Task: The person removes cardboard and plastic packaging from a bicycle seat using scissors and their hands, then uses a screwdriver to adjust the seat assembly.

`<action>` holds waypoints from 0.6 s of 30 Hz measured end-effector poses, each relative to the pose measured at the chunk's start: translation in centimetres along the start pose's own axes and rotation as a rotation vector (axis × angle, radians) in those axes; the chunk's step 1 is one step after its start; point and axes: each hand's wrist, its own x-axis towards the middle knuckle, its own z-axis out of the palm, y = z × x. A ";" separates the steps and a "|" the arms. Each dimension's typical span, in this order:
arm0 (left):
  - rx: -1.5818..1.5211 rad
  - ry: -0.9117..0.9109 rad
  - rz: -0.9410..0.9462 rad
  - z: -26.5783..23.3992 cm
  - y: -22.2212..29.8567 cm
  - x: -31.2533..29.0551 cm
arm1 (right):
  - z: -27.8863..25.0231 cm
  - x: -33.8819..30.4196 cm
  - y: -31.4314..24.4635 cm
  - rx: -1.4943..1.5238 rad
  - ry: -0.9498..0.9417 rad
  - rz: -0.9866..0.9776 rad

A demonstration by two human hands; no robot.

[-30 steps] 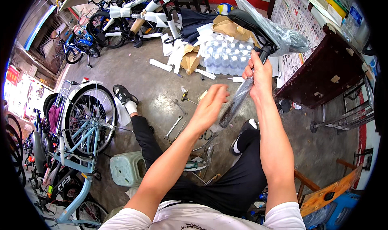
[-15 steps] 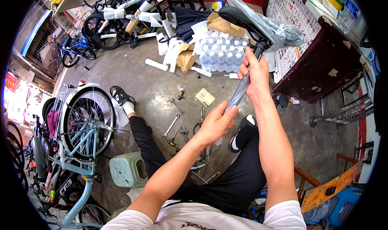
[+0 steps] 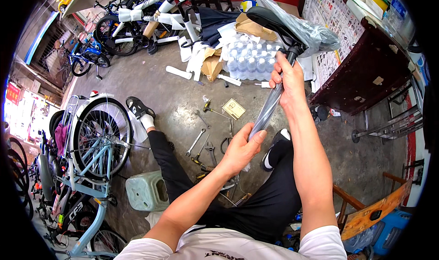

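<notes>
My right hand (image 3: pixel 290 81) grips a seatpost (image 3: pixel 277 93) just below the clamp of a black bicycle saddle (image 3: pixel 270 21). The saddle is at the upper end, partly covered by a clear plastic bag (image 3: pixel 315 33). Along the post runs a clear plastic sleeve (image 3: pixel 265 116), wrinkled and loose toward its lower end. My left hand (image 3: pixel 244 145) is closed round that lower end, thumb on top. Whether the post itself reaches into the left hand cannot be made out.
Below my hands lie a combination wrench (image 3: pixel 195 142), an adjustable wrench (image 3: pixel 211 153) and other tools. A light blue bicycle (image 3: pixel 98 159) and a green stool (image 3: pixel 145 190) are at left. Bottled water packs (image 3: pixel 251 61) lie ahead, a dark red cabinet (image 3: pixel 361 70) at right.
My left hand has slid a little down and left, away from the saddle. The plastic between my hands looks looser and clearer. My right hand has kept its grip below the clamp.
</notes>
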 end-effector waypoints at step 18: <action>0.607 0.172 0.107 0.3 1.7 -2.1 | -0.4 0.6 -0.1 -0.013 0.009 -0.008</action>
